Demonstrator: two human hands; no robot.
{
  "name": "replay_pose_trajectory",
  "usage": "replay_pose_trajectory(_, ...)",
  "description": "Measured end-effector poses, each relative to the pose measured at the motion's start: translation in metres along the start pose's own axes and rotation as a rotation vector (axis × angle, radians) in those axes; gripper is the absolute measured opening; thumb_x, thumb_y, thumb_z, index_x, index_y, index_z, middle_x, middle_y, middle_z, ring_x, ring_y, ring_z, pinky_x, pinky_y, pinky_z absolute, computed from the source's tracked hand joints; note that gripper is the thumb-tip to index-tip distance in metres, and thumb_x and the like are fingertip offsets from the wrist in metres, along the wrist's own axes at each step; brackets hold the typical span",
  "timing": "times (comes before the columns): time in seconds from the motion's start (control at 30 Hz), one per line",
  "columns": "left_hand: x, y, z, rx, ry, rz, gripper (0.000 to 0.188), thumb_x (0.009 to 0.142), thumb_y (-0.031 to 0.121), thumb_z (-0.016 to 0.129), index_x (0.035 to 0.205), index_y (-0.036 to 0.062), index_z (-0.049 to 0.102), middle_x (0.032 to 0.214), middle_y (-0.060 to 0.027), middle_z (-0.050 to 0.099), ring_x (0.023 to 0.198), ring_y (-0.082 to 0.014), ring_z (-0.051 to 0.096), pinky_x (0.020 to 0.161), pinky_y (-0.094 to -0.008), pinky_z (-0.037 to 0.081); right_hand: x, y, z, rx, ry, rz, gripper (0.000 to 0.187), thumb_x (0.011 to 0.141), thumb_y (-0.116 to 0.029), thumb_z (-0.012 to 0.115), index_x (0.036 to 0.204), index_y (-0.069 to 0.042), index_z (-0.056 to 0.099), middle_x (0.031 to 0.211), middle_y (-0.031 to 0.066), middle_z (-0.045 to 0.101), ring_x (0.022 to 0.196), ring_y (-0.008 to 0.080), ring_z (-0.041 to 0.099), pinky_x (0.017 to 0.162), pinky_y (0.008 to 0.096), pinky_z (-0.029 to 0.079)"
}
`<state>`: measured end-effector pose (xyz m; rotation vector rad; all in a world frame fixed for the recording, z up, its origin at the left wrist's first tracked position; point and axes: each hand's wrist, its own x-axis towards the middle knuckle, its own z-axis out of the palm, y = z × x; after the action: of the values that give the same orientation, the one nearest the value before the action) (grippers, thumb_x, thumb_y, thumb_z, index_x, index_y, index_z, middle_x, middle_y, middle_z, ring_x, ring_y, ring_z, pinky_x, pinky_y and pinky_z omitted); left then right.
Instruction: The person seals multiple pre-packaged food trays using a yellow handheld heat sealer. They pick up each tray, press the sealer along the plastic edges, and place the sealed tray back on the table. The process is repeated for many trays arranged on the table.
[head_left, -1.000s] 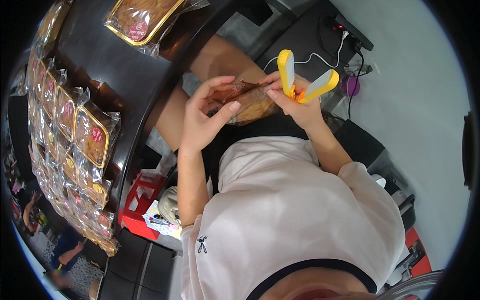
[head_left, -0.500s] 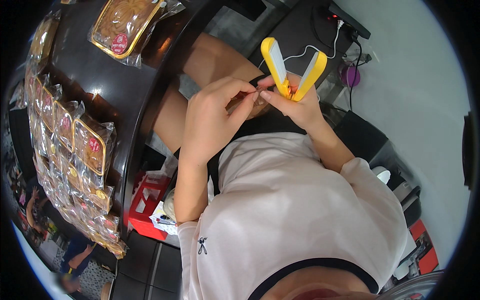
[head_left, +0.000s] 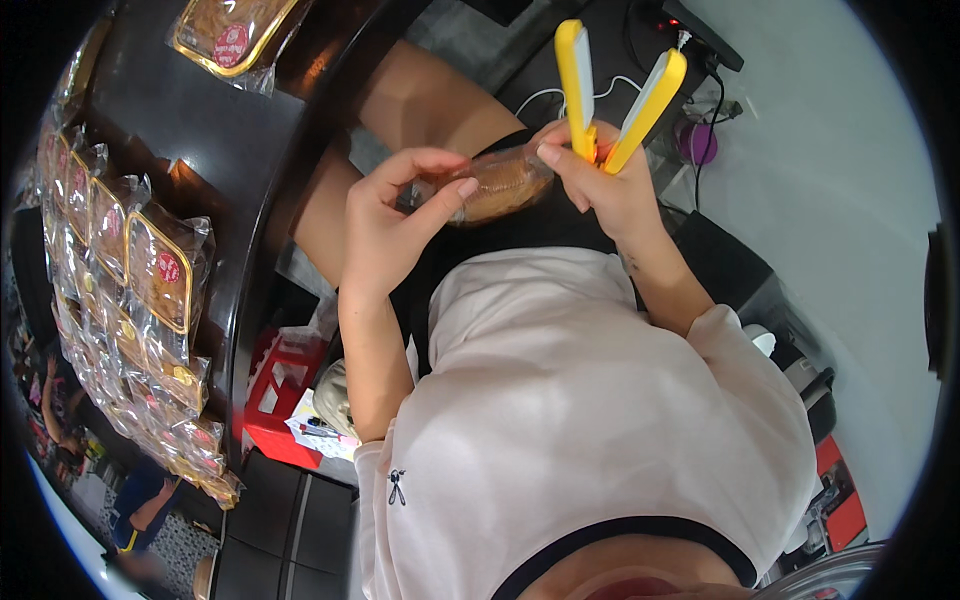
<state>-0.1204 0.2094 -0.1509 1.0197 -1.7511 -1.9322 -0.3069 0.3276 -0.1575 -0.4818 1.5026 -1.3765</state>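
Head view, looking down over my chest and lap. My left hand (head_left: 385,235) pinches one end of a clear-wrapped round pastry (head_left: 497,185) between thumb and curled fingers, raised above my lap. My right hand (head_left: 600,185) grips the hinge end of a yellow hand sealer (head_left: 612,90), thumb across the base, its 2 arms standing apart in an open V pointing away from me. The pastry's right end lies against my right fingers, just below the sealer's hinge; whether the wrapper's edge sits between the arms, I cannot tell.

Judgement: the step in hand is presenting the wrapper's open end to the sealer. The next move calls for the loose film to be fed flat between the 2 arms, clear of the pastry itself, and my fingertips kept off the strip before the arms are squeezed.

Edges and room: the dark worktop (head_left: 215,130) curves close on my left, carrying a row of packaged pastries (head_left: 150,270) along its far side and 1 more packet (head_left: 232,35) near the top. The sealer's white cord (head_left: 545,95) runs back to a power strip (head_left: 700,30) ahead on the right; slack looks limited. Open room lies ahead-right over the pale floor. A red box (head_left: 285,395) sits below the worktop edge.
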Motion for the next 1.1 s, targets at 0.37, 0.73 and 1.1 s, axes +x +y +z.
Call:
replay_pose_trajectory(0.37,-0.004,-0.034,0.009,-0.443,0.072,0.192,0.037,0.075,-0.006,0.069,0.097,0.0062,0.042,0.118,-0.0184,0.057,0.108,-0.0208,0.056,0.095,-0.0327,0.043,0.007,0.001,-0.007,0.16,0.02,0.061,0.014,0.081,-0.01,0.069,0.091,-0.001,0.063,0.058,-0.0036,0.049,0.04,0.0029,0.037,0.039,0.0184,0.026)
replay_pose_trajectory(0.73,-0.005,-0.029,0.011,-0.079,0.196,0.27,0.019,0.074,0.0,0.072,0.092,-0.0002,0.065,0.106,-0.0133,0.064,0.102,-0.0192,0.06,0.089,-0.0302,0.047,0.007,0.006,-0.01,0.163,-0.022,0.024,0.011,0.085,-0.003,0.06,0.096,0.001,0.06,0.081,0.0094,0.062,0.04,0.0033,0.038,0.038,0.0167,0.029)
replay_pose_trajectory(1.1,-0.013,-0.031,0.021,-0.171,0.319,0.279,0.014,0.076,-0.002,0.071,0.086,-0.0005,0.062,0.102,-0.0151,0.065,0.107,-0.0229,0.059,0.091,-0.0327,0.046,0.007,0.004,-0.008,0.207,-0.011,0.026,0.012,0.083,-0.006,0.064,0.093,0.001,0.062,0.074,0.0054,0.06,0.04,0.0031,0.039,0.038,0.017,0.029)
